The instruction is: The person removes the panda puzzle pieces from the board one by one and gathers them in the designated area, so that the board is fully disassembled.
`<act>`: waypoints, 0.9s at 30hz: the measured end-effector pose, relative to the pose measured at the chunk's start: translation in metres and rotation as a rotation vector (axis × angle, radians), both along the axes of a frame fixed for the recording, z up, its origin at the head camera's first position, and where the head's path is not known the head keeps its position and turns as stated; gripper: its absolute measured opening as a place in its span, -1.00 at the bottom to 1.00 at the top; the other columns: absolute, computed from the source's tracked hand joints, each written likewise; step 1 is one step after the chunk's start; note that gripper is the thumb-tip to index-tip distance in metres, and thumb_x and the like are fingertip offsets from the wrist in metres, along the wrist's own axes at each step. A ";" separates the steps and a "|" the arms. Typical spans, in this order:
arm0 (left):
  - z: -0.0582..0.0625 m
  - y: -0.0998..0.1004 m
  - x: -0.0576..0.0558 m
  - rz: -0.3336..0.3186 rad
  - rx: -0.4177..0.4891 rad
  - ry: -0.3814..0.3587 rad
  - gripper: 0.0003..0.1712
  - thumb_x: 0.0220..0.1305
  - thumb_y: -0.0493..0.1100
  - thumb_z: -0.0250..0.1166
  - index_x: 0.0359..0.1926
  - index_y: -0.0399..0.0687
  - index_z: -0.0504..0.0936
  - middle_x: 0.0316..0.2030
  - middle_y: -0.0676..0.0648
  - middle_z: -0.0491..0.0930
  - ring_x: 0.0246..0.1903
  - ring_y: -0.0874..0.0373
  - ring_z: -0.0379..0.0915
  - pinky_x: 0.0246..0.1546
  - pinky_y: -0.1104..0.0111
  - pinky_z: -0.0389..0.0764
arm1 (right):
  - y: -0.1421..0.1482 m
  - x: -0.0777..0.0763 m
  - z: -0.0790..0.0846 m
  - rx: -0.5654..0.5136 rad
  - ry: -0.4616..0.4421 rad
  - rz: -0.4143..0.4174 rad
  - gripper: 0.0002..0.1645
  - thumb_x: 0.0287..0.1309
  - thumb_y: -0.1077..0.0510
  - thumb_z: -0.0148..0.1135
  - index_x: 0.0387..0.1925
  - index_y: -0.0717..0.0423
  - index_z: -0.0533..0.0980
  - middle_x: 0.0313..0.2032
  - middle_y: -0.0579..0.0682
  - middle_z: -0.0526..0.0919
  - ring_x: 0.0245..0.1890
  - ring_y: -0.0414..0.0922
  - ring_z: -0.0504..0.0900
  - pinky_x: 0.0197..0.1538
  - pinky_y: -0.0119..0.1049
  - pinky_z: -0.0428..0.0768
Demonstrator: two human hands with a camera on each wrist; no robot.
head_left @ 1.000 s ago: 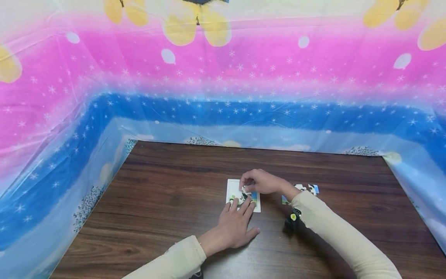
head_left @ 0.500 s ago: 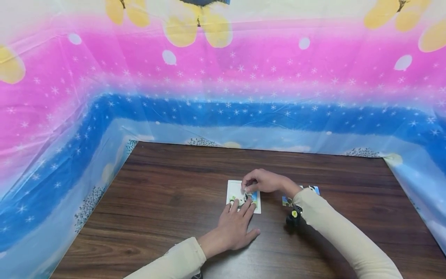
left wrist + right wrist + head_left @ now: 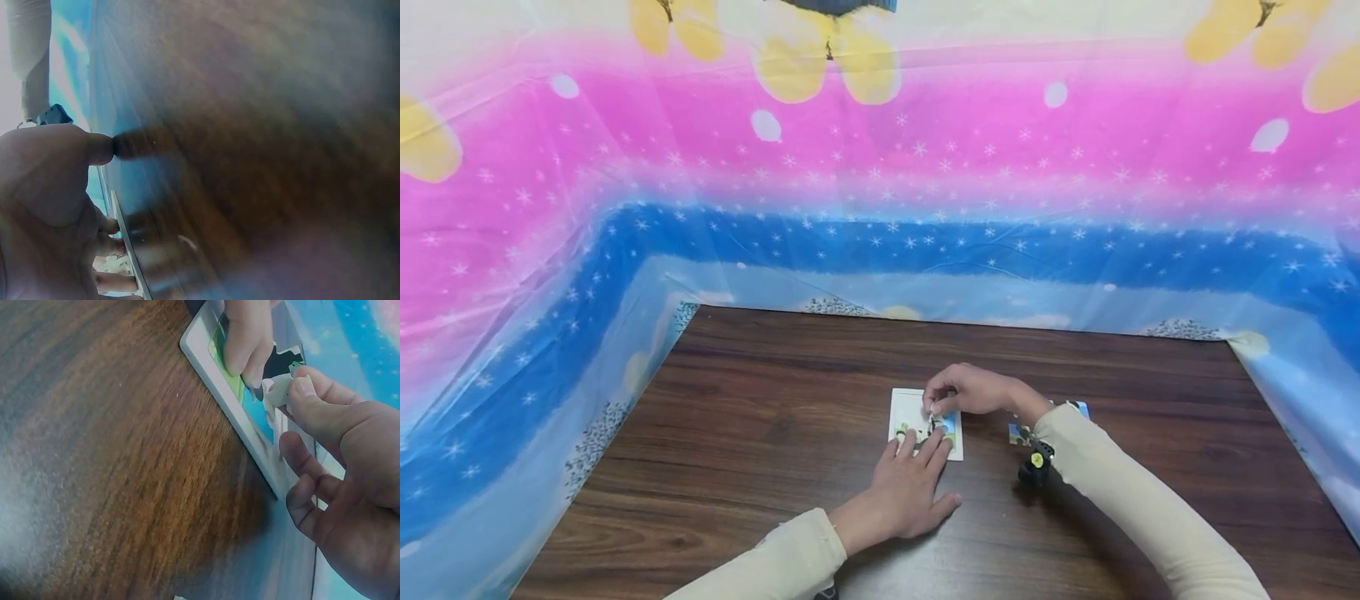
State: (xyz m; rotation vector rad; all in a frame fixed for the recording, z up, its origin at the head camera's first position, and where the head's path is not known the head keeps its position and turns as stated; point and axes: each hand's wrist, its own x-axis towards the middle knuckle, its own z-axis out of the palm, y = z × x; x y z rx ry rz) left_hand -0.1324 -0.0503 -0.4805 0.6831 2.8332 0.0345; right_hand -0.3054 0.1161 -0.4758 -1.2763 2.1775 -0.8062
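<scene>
A small white-framed puzzle tray [image 3: 895, 407] lies on the wooden table, partly filled with pieces in green, blue, black and white. My left hand [image 3: 906, 492] lies with spread, straight fingers, its fingertips pressing on the pieces at the near side of the tray. Over the tray's right part, my right hand [image 3: 967, 392] pinches a pale puzzle piece [image 3: 280, 391] between thumb and index finger. In the right wrist view that piece is tilted, its edge right at the fitted pieces beside the left fingertips. The other right fingers are loosely curled.
Loose puzzle pieces [image 3: 1019, 433] lie right of the tray, partly hidden by the right forearm and sleeve. A black wrist camera [image 3: 1036, 467] hangs under the right wrist. A pink and blue patterned cloth [image 3: 880, 242] surrounds the dark table [image 3: 760, 392].
My right hand has shifted slightly right over the tray, still pinching the puzzle piece. The left hand keeps its place on the tray.
</scene>
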 end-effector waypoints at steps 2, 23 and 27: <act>0.001 0.000 -0.001 -0.006 0.003 -0.004 -0.09 0.47 0.42 -0.09 0.61 0.00 0.12 0.60 -0.04 0.05 0.52 -0.21 0.07 0.46 -0.06 0.22 | 0.000 -0.001 -0.001 0.000 -0.006 -0.005 -0.87 0.43 0.12 0.24 -0.18 -0.06 0.70 -0.25 -0.24 0.69 -0.25 -0.24 0.60 -0.07 -0.23 0.61; -0.002 0.003 -0.004 -0.027 -0.051 0.061 -0.07 0.42 0.43 -0.05 0.57 -0.04 0.18 0.56 -0.08 0.15 0.46 -0.16 0.17 0.36 -0.02 0.35 | 0.002 -0.003 -0.005 -0.016 -0.073 -0.013 -0.86 0.45 0.12 0.21 -0.14 -0.05 0.68 -0.19 -0.19 0.72 -0.20 -0.20 0.66 -0.05 -0.24 0.63; -0.003 0.005 -0.006 -0.035 -0.065 0.089 -0.06 0.39 0.45 -0.04 0.55 -0.04 0.21 0.54 -0.06 0.19 0.41 -0.12 0.21 0.29 0.04 0.42 | 0.002 -0.003 -0.005 -0.018 -0.069 -0.019 -0.85 0.44 0.13 0.21 -0.13 -0.06 0.70 -0.19 -0.21 0.73 -0.18 -0.21 0.68 -0.05 -0.23 0.64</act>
